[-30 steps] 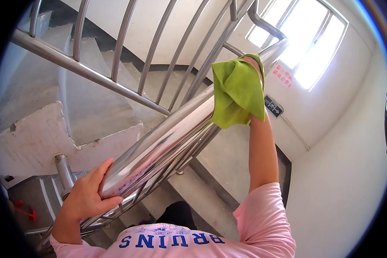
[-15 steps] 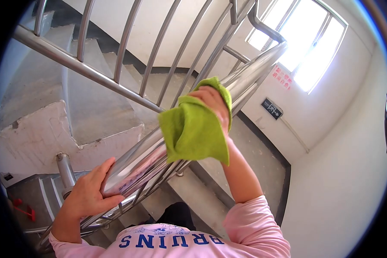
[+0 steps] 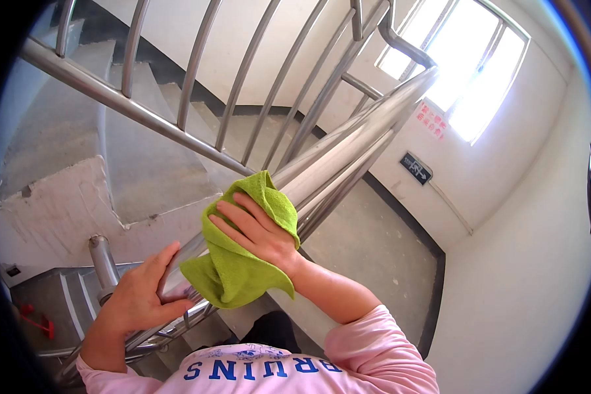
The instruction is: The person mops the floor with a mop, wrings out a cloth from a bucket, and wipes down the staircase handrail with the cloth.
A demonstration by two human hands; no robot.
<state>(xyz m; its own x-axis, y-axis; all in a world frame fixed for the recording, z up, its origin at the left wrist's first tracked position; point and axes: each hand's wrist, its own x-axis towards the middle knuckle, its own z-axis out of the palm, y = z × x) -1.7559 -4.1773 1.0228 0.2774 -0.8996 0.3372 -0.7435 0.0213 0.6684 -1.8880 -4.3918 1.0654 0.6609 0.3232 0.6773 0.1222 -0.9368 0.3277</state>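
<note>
A shiny metal handrail (image 3: 345, 141) runs diagonally from near my body up toward the window. My right hand (image 3: 259, 233) presses a green cloth (image 3: 220, 276) against the top of the rail, its fingers laid over the fabric and curved with the rail. One corner of the cloth hangs down on the near side. Lower down, my left hand (image 3: 138, 292) grips the near end of the same rail, thumb on one side and fingers on the other. Part of the rail between the hands is hidden under the cloth.
Metal balusters (image 3: 194, 65) stand at the upper left before concrete stairs (image 3: 151, 144). More steps descend below the rail. A landing floor (image 3: 374, 249), a window (image 3: 466, 59) and an exit sign (image 3: 415, 168) are on the right. Something red (image 3: 46, 325) lies at lower left.
My right hand and the green cloth have slid down along the handrail, toward my body and my left hand. My left hand has stayed in place on the rail.
</note>
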